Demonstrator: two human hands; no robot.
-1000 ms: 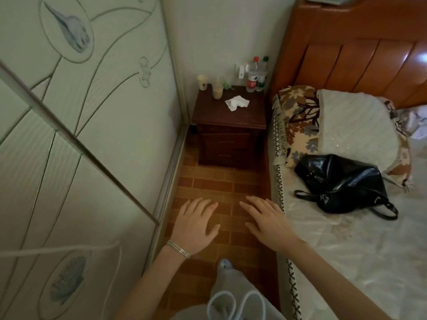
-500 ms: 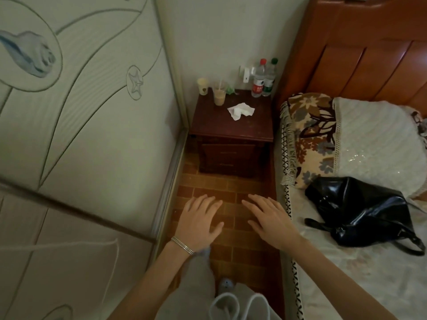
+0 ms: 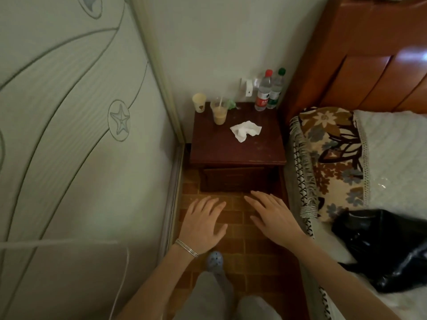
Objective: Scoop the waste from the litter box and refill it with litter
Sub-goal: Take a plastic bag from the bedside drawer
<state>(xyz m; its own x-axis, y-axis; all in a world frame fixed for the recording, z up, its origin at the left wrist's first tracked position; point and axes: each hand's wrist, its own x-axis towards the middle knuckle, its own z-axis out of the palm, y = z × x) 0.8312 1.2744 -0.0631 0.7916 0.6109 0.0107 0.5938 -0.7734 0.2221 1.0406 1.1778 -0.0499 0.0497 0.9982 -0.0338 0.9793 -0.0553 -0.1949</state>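
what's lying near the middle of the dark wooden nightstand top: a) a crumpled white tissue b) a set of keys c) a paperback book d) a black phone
a: a crumpled white tissue lies on the dark red-brown wooden nightstand, a little nearer the camera than the clear plastic cup with a straw.

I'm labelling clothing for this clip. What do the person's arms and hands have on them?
Both forearms are bare, with no sleeves in view. The left hand is ungloved; its wrist carries a thin silver bracelet of several stacked strands. The right hand is also ungloved, its wrist bare. No rings or watch show.
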